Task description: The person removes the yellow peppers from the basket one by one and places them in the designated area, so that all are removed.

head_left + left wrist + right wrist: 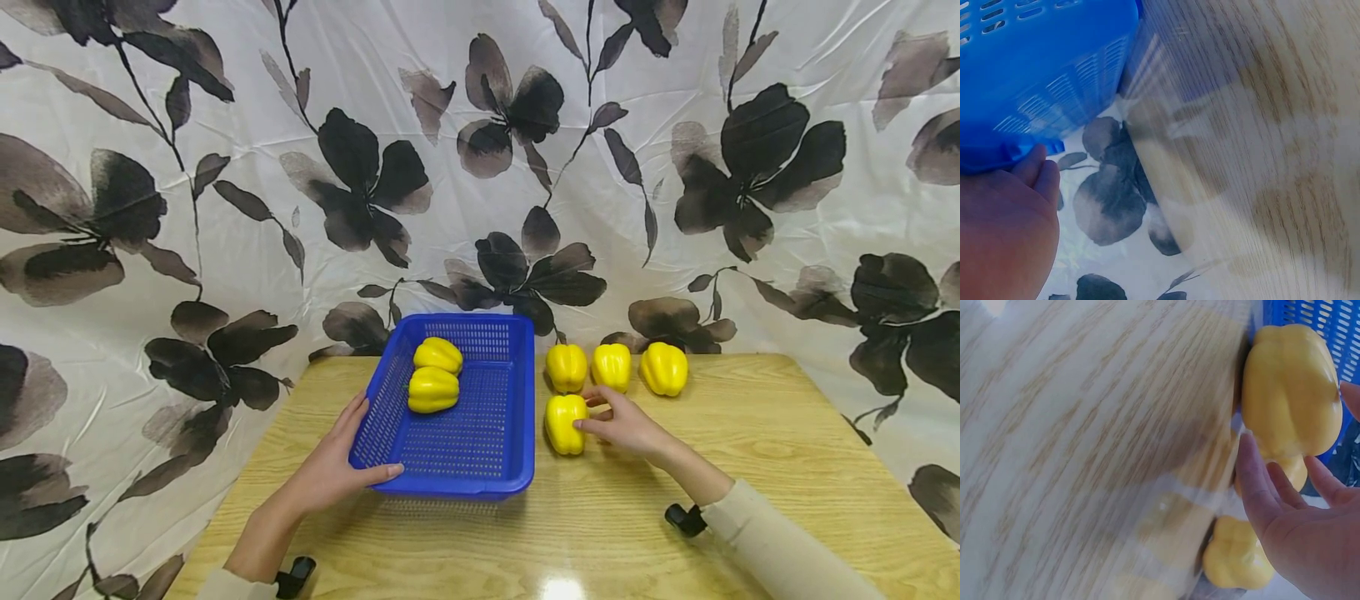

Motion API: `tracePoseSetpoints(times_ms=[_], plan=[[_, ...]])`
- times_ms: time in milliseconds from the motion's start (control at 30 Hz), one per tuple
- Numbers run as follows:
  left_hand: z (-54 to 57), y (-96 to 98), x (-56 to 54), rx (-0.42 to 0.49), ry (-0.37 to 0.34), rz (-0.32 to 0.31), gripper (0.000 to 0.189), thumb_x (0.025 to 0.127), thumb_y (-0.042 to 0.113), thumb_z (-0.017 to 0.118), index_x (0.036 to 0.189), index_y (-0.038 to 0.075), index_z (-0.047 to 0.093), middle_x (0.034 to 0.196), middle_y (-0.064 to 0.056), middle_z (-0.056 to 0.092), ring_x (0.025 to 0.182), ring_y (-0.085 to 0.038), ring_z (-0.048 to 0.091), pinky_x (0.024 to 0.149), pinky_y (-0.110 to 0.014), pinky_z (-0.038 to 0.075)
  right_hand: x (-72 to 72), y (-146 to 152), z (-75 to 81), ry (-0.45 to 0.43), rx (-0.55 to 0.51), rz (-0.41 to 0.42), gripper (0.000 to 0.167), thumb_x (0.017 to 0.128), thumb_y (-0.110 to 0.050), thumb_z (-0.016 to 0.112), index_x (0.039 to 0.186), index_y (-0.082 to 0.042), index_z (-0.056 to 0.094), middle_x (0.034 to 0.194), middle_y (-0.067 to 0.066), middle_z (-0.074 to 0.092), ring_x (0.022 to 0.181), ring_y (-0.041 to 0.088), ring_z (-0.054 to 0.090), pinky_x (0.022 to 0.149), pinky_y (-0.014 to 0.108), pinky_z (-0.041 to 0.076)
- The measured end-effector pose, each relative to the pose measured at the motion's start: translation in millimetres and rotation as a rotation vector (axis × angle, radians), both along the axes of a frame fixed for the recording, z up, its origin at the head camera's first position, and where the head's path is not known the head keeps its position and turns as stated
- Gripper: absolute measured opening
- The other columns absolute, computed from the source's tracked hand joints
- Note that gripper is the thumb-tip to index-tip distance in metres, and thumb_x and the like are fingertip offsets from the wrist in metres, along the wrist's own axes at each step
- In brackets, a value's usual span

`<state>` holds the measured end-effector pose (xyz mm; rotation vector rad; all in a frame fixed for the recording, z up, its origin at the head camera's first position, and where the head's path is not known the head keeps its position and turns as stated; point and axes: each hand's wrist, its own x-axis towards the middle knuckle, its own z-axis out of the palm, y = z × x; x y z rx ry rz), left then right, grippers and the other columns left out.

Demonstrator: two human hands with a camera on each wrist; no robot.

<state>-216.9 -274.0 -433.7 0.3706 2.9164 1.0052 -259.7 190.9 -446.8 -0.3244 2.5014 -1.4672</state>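
My left hand (330, 471) holds the near left corner of a blue plastic basket (525, 417), thumb over the front rim and fingers along the left side. Two yellow bell peppers (433, 390) lie inside the basket, toward its left. Just right of the basket, a yellow bell pepper (566, 425) rests on the table. My right hand (622, 423) reaches beside it with thumb and fingers spread apart. In the right wrist view the fingertips (1246, 440) are close to the pepper (1291, 390); whether they touch it is hard to tell.
Behind the right hand, yellow bell peppers stand in a row: one on the left (566, 367), one in the middle (612, 367) and one on the right (664, 369). All are on the wooden table (615, 533). A floral cloth (600, 208) hangs behind the table.
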Motion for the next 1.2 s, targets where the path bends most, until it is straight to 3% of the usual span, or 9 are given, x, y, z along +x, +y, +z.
tracePoseSetpoints(times_ms=[600,833,1200], plan=[[1.9,0.9,0.6,-0.006,0.004,0.002,0.122,0.081,0.057,0.081,0.165,0.01,0.008,0.172,-0.013,0.004,0.151,-0.049,0.018,0.112,-0.074,0.026,4.7,11,14.4,0.005,0.03,-0.009,0.064,0.096,-0.029,0.073,0.145,0.002,0.046,0.147,0.027,0.047,0.123,0.04,0.057,0.085,0.039,0.057],[1.7,1.4,1.4,-0.003,0.005,0.002,0.121,0.081,0.056,0.082,0.165,0.009,0.009,0.172,-0.012,0.003,0.151,-0.049,0.018,0.112,-0.074,0.026,8.5,14,23.8,0.055,0.06,0.022,0.058,0.098,-0.026,0.07,0.143,0.003,0.048,0.145,0.028,0.049,0.12,0.038,0.059,0.084,0.039,0.056],[2.0,1.3,0.9,0.011,0.001,-0.002,0.12,0.081,0.055,0.082,0.165,0.011,0.009,0.172,-0.011,0.003,0.151,-0.049,0.019,0.112,-0.075,0.026,8.9,14,43.2,0.147,0.107,0.045,0.052,0.099,-0.028,0.069,0.139,0.002,0.053,0.14,0.024,0.055,0.121,0.039,0.06,0.096,0.049,0.054]])
